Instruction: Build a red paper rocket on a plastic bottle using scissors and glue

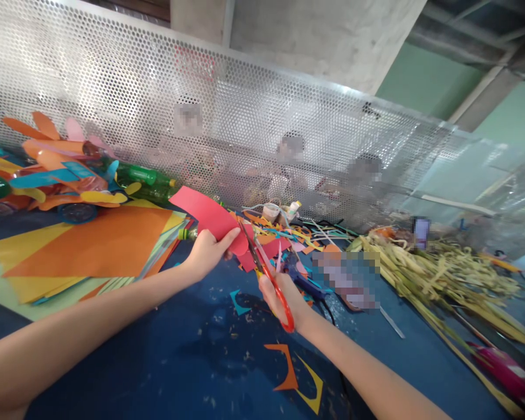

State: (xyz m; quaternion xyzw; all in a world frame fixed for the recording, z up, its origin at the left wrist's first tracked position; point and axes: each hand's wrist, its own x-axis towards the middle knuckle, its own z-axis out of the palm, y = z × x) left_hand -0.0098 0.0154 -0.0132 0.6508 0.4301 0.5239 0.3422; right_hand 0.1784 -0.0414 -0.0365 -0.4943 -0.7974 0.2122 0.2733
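My left hand (209, 253) pinches a strip of red paper (205, 213) between thumb and fingers, above the blue table. Around the handles of orange-red scissors (283, 300) my right hand (284, 294) is closed. The scissor blades (256, 251) are parted and reach the paper's rounded right end, close to my left thumb. A strip of red offcut hangs near the blades. Below the hands, a blue paper scrap (240, 303), an orange scrap (287, 367) and a yellow scrap (311, 385) lie on the table.
Coloured paper sheets (91, 242) are stacked at left, with paper-decorated bottles (70, 169) behind. A blue glue gun (306, 284) lies right of the scissors. Dry plant strips (437, 280) spread at right. A perforated metal screen (245, 116) stands behind the table, with people beyond it.
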